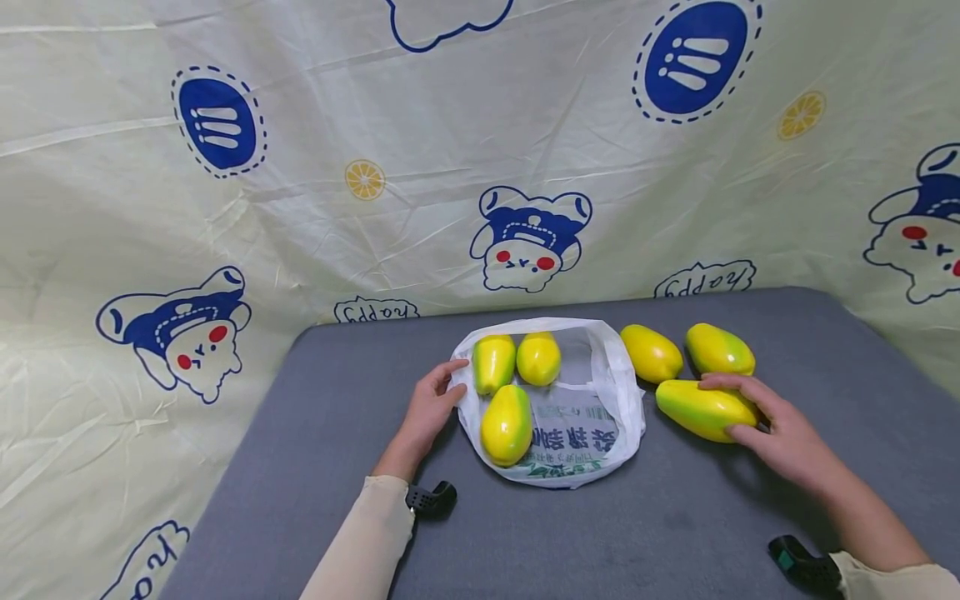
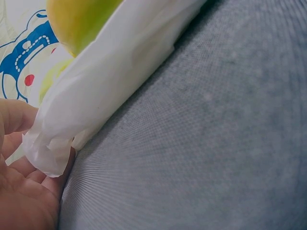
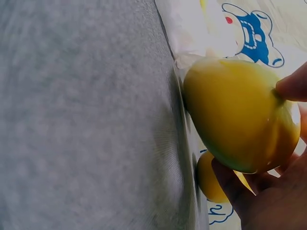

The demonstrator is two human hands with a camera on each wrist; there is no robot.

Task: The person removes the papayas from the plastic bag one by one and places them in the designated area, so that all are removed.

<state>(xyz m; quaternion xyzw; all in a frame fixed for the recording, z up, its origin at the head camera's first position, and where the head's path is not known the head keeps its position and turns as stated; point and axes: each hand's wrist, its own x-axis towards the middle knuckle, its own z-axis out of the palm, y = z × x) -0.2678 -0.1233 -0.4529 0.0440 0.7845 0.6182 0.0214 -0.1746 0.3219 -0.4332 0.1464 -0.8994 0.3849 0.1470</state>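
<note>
A white plastic bag [image 1: 576, 472] lies on the table with its mouth spread wide and its rim rolled back. Inside it, three yellow-green papayas [image 1: 507, 425] sit toward the left side. My left hand [image 1: 429, 408] pinches the bag's left rim; in the left wrist view the thumb is on one side of the plastic [image 2: 110, 72] and the fingers are on the other. To the right of the bag, my right hand [image 1: 780, 429] grips a long papaya [image 1: 697, 408] by its right end, thumb and fingers around it. Whether this papaya touches the table is unclear.
Two more papayas, a left one [image 1: 651, 353] and a right one [image 1: 720, 348], lie behind the gripped one, the left one close against the bag. A grey cloth covers the table [image 1: 570, 542]. Behind it hangs a pale printed curtain [image 1: 450, 242].
</note>
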